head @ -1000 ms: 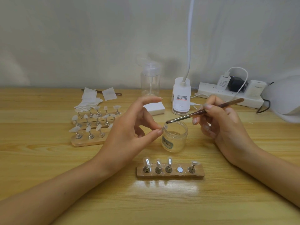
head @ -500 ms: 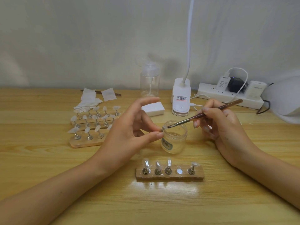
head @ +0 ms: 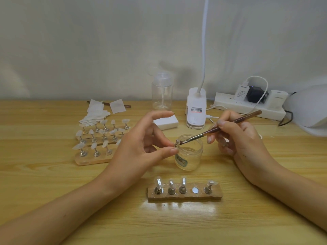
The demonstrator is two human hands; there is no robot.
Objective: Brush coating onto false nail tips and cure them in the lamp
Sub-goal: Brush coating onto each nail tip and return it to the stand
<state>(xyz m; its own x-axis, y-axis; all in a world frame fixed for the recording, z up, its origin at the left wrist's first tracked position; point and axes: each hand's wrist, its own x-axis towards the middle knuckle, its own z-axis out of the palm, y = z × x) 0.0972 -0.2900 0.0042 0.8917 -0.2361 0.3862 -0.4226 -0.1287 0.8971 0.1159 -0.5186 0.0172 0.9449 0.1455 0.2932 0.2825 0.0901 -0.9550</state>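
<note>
Head cam, desk (head: 53,183) unchanged. Your left hand (head: 141,147) and right hand (head: 238,138) dropped closer to jar (head: 190,156). Right grips brush (head: 221,127), bristles now touching nail tip (head: 177,143) pinched in left fingers at jar rim. Coating looks underway, curing still ahead.

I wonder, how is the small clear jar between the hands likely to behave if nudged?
The jar looks squat and wide-based, so it probably slides on the smooth table rather than tipping. It seems nearly empty, so likely light. It has no lid on, so a hard knock might spill.
</note>
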